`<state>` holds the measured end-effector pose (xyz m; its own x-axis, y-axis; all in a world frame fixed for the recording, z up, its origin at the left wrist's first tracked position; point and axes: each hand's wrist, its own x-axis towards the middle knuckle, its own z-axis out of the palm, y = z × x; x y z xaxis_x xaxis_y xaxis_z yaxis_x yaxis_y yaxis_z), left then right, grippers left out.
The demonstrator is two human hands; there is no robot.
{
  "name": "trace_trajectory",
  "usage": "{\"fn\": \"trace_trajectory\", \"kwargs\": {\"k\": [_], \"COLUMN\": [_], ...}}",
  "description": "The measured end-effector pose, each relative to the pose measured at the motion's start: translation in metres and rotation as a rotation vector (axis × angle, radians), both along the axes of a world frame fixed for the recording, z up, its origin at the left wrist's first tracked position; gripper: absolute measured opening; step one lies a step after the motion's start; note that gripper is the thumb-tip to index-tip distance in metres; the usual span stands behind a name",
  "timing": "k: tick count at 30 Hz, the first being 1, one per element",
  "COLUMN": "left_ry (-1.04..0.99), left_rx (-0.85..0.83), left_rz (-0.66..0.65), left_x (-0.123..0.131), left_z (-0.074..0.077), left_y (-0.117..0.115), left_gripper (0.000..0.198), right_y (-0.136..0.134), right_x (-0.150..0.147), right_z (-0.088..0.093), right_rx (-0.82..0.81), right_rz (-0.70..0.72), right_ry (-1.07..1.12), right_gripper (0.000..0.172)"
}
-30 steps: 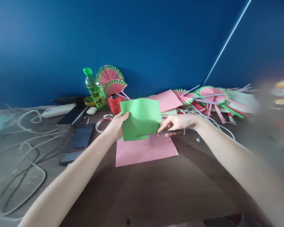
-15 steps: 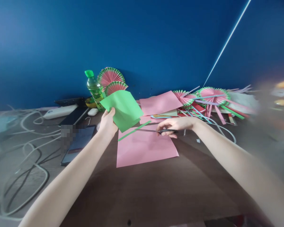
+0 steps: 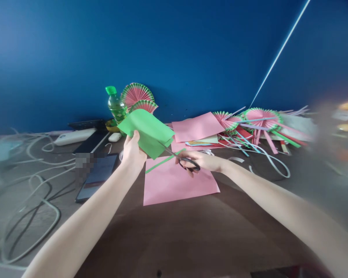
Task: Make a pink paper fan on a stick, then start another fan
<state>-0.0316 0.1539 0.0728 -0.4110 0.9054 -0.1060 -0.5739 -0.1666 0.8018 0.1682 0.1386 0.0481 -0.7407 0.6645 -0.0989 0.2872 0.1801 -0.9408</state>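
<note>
My left hand (image 3: 133,153) pinches a sheet of green paper (image 3: 145,133) by its lower left side, thumb on top, and holds it up off the desk. The sheet bends a little. My right hand (image 3: 193,160) is closed round the dark handles of a pair of scissors (image 3: 188,165). Their blades point up and left and reach the lower right part of the green paper; whether they are cutting cannot be made out. Below lies a pink sheet (image 3: 176,185) on the desk, with a thin green paper strip (image 3: 162,162) across its upper edge.
Behind stand a green-capped bottle (image 3: 116,106) and pleated pink-and-green paper fans (image 3: 137,95) by the blue wall. More pink paper (image 3: 197,127), paper strips (image 3: 258,133) and fans lie at the right. A phone (image 3: 97,177) and white cables (image 3: 31,185) are on the left.
My right hand has moved left with the scissors, bringing their blades up to the green paper. The green paper has tilted and curved more in my left hand.
</note>
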Motion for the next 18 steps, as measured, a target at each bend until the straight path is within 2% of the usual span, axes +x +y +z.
{"fn": "trace_trajectory", "kwargs": {"k": [6, 12, 18], "left_ry": [-0.013, -0.009, 0.016], "left_rx": [0.012, 0.011, 0.040], "left_rz": [-0.003, -0.007, -0.028], "left_x": [0.0026, 0.0025, 0.0005], "left_z": [0.0006, -0.0006, -0.0050], "left_y": [-0.0013, -0.0007, 0.0015], "left_gripper": [0.018, 0.019, 0.020], "right_y": [-0.0014, -0.0042, -0.0040], "right_x": [-0.0065, -0.0086, -0.0098], "right_z": [-0.0074, -0.0066, -0.0081], "right_rx": [-0.004, 0.000, 0.014], "right_rz": [-0.033, -0.050, -0.059], "right_ry": [0.089, 0.089, 0.088], "right_gripper": [0.029, 0.023, 0.025]}}
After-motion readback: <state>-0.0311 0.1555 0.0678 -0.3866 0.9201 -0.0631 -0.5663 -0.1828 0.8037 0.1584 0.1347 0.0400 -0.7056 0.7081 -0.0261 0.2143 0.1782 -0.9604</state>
